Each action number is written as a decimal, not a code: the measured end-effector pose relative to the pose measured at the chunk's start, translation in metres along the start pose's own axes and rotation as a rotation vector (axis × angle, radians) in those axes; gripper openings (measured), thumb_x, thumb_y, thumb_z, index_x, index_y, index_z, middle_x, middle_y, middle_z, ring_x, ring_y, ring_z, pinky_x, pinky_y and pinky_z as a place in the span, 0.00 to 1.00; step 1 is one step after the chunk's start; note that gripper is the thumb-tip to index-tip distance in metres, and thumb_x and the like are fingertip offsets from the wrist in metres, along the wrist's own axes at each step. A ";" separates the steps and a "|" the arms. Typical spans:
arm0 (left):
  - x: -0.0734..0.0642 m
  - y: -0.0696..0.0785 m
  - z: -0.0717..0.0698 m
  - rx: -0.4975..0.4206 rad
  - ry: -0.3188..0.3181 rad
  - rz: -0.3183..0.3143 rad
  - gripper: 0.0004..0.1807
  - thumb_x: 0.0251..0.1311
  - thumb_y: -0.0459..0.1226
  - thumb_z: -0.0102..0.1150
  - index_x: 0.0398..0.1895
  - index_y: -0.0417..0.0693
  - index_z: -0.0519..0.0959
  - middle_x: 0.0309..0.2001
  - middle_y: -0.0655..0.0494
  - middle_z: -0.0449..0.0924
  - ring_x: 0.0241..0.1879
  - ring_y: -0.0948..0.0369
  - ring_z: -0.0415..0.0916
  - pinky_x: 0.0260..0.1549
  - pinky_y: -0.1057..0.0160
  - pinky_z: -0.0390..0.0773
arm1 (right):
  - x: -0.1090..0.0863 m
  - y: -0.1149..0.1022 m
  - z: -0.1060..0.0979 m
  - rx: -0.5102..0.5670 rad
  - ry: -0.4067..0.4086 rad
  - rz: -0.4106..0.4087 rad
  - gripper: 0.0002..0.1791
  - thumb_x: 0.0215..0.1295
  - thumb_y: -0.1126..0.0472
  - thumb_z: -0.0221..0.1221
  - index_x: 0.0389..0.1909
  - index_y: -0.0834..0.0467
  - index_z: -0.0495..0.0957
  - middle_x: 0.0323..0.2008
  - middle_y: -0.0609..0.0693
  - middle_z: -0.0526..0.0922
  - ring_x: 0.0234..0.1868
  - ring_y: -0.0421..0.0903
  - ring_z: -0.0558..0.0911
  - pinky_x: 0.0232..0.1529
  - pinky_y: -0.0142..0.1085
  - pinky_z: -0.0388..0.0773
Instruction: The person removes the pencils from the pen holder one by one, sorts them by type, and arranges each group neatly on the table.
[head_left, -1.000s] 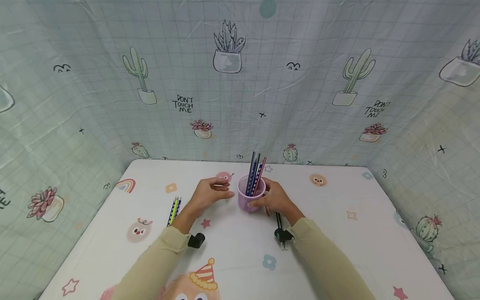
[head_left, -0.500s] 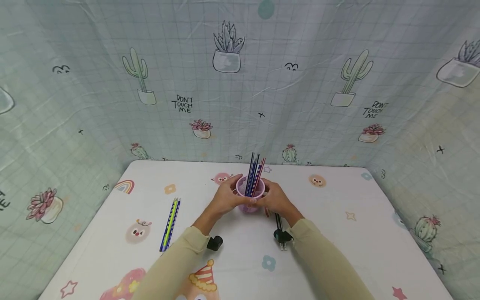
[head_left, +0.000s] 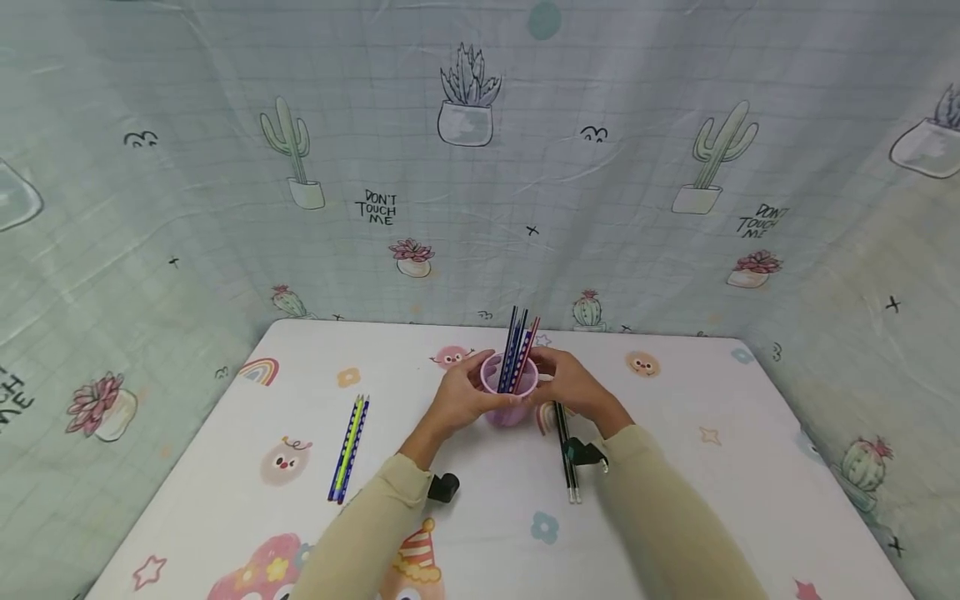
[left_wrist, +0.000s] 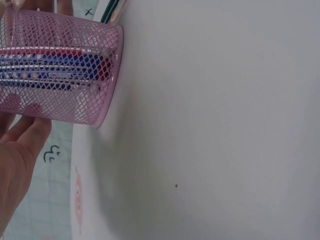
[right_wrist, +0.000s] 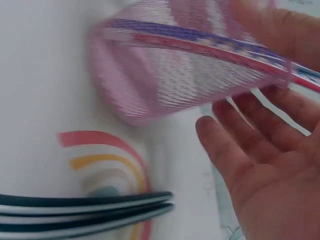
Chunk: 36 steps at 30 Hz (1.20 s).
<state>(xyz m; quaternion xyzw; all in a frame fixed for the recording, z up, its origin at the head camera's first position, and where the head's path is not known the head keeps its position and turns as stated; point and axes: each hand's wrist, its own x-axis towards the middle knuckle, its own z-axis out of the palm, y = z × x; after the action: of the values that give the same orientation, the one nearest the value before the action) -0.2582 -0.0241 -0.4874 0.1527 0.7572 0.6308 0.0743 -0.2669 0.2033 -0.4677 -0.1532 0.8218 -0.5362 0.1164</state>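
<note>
A pink mesh pencil cup stands upright near the middle of the white table, with several pencils, blue dotted and red, leaning in it. My left hand grips the cup from its left side, thumb across the front and fingers round the back. At the cup's right side is my right hand. In the right wrist view its fingers are fairly straight and spread, with a gap between the nearest one and the mesh, while its thumb overlaps the cup. Through the mesh the pencils' lower ends show.
Dark pencils lie beneath the right wrist, pointing toward the cup. Farther left, several blue dotted and yellow-green pencils lie side by side. A printed cloth hangs behind the table's back edge.
My left hand has come right and taken hold of the cup. My right hand has loosened its grip and shifted slightly right. The cup stays at about the same spot.
</note>
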 end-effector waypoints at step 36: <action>0.004 -0.003 -0.004 0.009 -0.012 -0.028 0.54 0.47 0.37 0.84 0.79 0.43 0.64 0.70 0.45 0.77 0.69 0.47 0.77 0.67 0.55 0.79 | 0.019 -0.084 -0.040 0.221 0.545 -0.066 0.12 0.70 0.71 0.63 0.49 0.76 0.79 0.31 0.47 0.84 0.28 0.36 0.87 0.37 0.31 0.89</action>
<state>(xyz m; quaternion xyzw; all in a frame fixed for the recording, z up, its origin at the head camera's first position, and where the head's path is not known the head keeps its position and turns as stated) -0.2632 -0.0270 -0.4888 0.1463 0.7615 0.6254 0.0868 -0.2878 0.1985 -0.3749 -0.0162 0.7539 -0.6475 -0.1101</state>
